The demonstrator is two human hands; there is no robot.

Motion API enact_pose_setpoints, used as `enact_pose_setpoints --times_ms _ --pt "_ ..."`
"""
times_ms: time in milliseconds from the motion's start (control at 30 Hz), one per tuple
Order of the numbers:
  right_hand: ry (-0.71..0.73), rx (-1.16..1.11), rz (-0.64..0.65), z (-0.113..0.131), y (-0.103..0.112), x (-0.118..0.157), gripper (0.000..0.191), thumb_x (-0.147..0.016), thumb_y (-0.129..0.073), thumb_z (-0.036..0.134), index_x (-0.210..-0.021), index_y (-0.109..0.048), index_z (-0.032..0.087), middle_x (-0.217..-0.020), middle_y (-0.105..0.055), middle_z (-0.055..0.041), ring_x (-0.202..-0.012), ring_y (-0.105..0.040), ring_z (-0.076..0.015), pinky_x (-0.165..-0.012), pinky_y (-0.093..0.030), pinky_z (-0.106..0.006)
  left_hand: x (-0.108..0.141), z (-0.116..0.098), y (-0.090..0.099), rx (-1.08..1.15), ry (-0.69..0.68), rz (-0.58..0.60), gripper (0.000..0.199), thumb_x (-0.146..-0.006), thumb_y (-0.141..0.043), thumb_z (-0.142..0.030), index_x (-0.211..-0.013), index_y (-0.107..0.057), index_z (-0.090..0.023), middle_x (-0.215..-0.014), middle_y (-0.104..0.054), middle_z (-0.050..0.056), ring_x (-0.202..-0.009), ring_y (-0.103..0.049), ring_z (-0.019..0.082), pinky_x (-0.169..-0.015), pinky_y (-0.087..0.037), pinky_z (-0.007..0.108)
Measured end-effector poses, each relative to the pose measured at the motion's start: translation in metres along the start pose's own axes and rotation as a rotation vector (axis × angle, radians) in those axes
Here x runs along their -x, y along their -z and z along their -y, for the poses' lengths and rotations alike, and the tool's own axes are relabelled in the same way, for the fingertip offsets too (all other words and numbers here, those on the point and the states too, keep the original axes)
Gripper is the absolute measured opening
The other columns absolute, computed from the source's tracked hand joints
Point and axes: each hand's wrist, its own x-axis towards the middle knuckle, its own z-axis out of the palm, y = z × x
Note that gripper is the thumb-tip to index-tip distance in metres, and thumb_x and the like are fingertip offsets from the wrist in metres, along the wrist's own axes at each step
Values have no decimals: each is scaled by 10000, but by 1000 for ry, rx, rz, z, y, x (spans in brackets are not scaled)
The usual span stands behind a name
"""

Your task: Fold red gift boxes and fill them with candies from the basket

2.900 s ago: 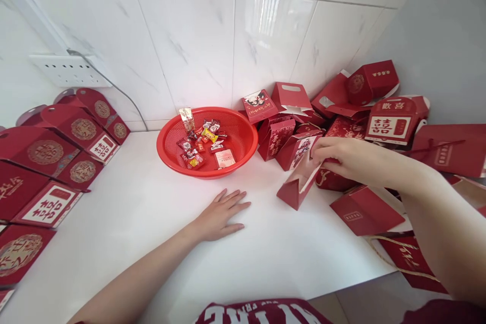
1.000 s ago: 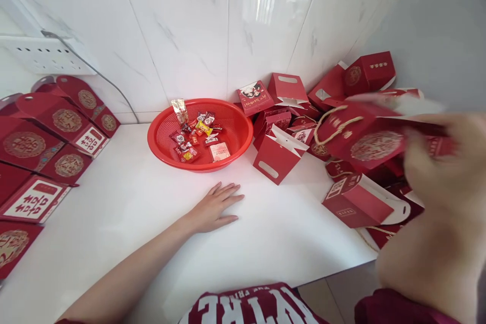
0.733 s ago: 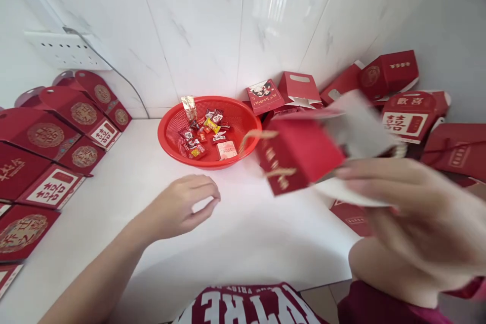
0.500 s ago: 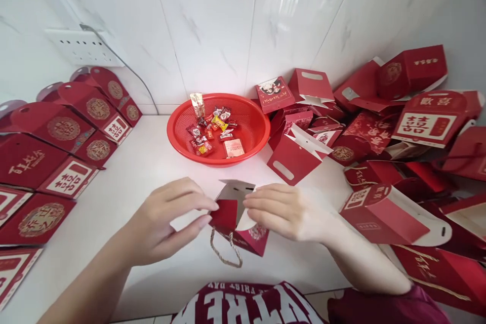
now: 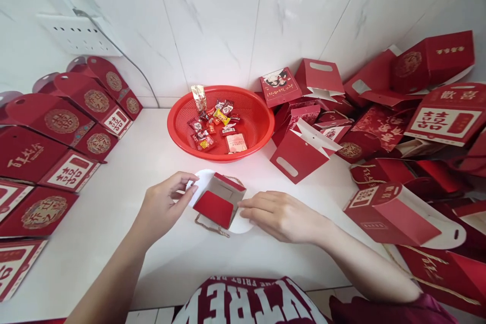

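A small red box (image 5: 214, 207) with white inner flaps and twisted cord handles stands open on the white counter, its top facing me. My left hand (image 5: 163, 207) pinches the rounded white flap at its left between thumb and fingers. At the opposite side, the fingers of my right hand (image 5: 283, 215) are closed together on the right flap's edge. Beyond the box is a red plastic basket (image 5: 258, 131) holding several wrapped candies (image 5: 220, 117) and a small pink packet (image 5: 235, 143).
Red boxes (image 5: 63, 120) stand in rows at the left. Many more red boxes (image 5: 395, 217) lie heaped at the right, one opened box (image 5: 299, 154) near the basket. A socket panel (image 5: 78, 35) with a grey cable is on the tiled wall.
The box has turned and now shows its opening, with both rounded flaps spread outward. My left hand has moved onto the left flap; my right hand has shifted slightly down.
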Motion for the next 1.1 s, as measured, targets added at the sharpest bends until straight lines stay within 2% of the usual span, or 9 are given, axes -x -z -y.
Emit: enact_pose_setpoints --times_ms 100,167,300,433,567,700,800,1000,1100 --pt "-38 36 47 -1 -4 -5 343 -1012 -385 94 -1308 -557 121 -1317 -640 -105 -1168 -603 -217 -967 -515 -359 -6 17 -5 237 108 161 417 -938 -540 -502 -1228 -600 -209 -938 -711 41 -826 -693 187 -713 -578 277" --pt "-52 49 85 -2 -8 -8 357 -1004 -399 93 -1331 -540 109 -1284 -650 -122 -1148 -605 -229 -955 -521 -374 -7 25 -9 268 125 251 482 -949 -507 -522 -1324 -573 -225 -1150 -699 79 -1016 -689 230 -843 -588 332" --pt "-28 85 72 -7 -19 -10 398 -984 -392 51 -1360 -506 110 -1113 -704 -118 -982 -630 -228 -829 -540 -379 -4 27 -13 59 42 327 507 -979 -448 -513 -1444 -491 -316 -1598 -353 9 -1478 -325 280 -1213 -309 461" --pt "-13 27 -52 -15 -31 -6 322 -992 -393 64 -1269 -528 159 -974 -710 -75 -845 -619 -198 -739 -530 -343 1 19 -18 101 -38 430 539 -1011 -375 -483 -1518 -363 -301 -1612 -313 -28 -1497 -289 272 -1252 -228 477" --pt "-177 -179 -158 -17 -36 -2 167 -963 -465 116 -1106 -527 176 -971 -662 -87 -872 -601 -193 -720 -538 -311 2 25 -32 289 15 436 551 -1030 -289 -456 -1560 -247 -311 -1627 -261 -55 -1523 -211 267 -1265 -190 488" --pt "-325 -188 -186 -14 -39 -4 219 -948 -412 80 -1063 -567 183 -942 -647 -89 -889 -569 -219 -766 -524 -359 2 33 -49 478 -15 393 625 -1018 -307 -395 -1568 -12 -387 -1657 -4 -129 -1549 -6 243 -1282 -54 478" --pt "-394 -252 -191 -12 -41 -6 298 -930 -388 44 -1057 -612 194 -975 -652 -83 -920 -560 -223 -821 -506 -387 4 33 -61 551 -112 372 611 -1011 -309 -376 -1570 -64 -393 -1652 43 -160 -1543 96 236 -1276 38 462" --pt "-521 -527 -134 -8 -38 -10 154 -929 -600 216 -1068 -661 239 -1282 -578 -73 -1185 -524 -234 -1005 -453 -434 8 34 -80 591 -124 236 592 -1011 -276 -549 -1569 -156 -388 -1674 -54 -73 -1552 -26 261 -1268 -124 522" --pt "-573 -576 -119 -6 -37 -10 322 -828 -750 403 -1095 -654 249 -1391 -503 -80 -1288 -461 -271 -1069 -410 -486 9 34 -80 556 -109 227 613 -995 -226 -621 -1565 -143 -410 -1674 -72 -49 -1549 -72 273 -1227 -252 559"
